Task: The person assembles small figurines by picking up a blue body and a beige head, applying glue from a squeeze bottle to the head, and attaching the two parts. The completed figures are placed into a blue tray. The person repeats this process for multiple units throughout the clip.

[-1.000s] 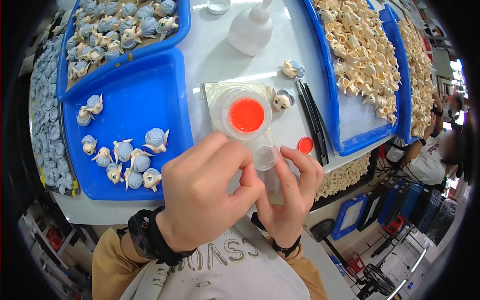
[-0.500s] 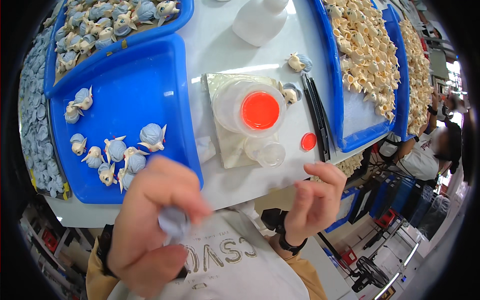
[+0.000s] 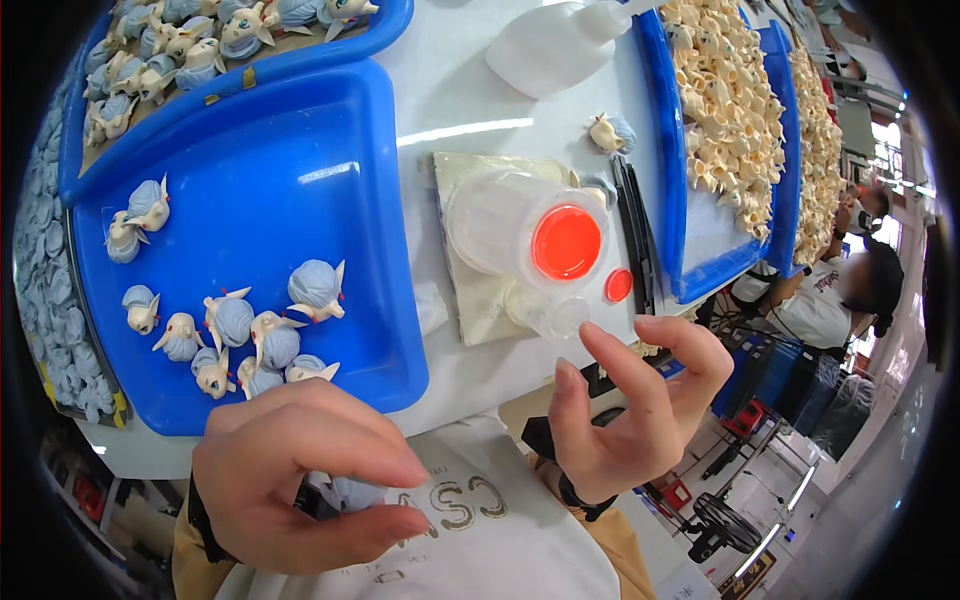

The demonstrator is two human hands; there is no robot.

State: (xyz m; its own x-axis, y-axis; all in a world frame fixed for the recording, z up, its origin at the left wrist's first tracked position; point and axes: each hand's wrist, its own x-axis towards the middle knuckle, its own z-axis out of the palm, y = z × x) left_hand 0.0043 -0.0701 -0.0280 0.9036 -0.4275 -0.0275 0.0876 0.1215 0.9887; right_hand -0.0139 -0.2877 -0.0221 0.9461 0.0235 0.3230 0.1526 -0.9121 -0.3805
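My left hand (image 3: pixel 300 475) is curled near my body, in front of the blue tray (image 3: pixel 235 235). A grey-blue doll hair piece (image 3: pixel 355 493) sits in its curled fingers, mostly hidden behind the thumb; thumb and index tips are apart. Nothing shows in my right hand (image 3: pixel 640 415), whose fingers are spread just in front of a small clear cup (image 3: pixel 565 318). Beyond that cup, a larger translucent container (image 3: pixel 490 225) with red contents (image 3: pixel 566 242) stands on a pale pad (image 3: pixel 480 320). Several cream doll heads with grey-blue hair (image 3: pixel 315 287) lie in the tray.
A white squeeze bottle (image 3: pixel 560 50) stands at the back. Black tweezers (image 3: pixel 635 230), a red disc (image 3: pixel 618 285) and a loose doll head (image 3: pixel 612 133) lie right of the pad. A tray of cream parts (image 3: pixel 725 120) is at right; grey-blue hair pieces (image 3: pixel 50 300) fill the far left.
The view has shifted slightly. My left thumb and index have parted, and the hair piece sits deeper in that hand. My right hand's fingers have spread, and another doll head shows in the tray's near edge.
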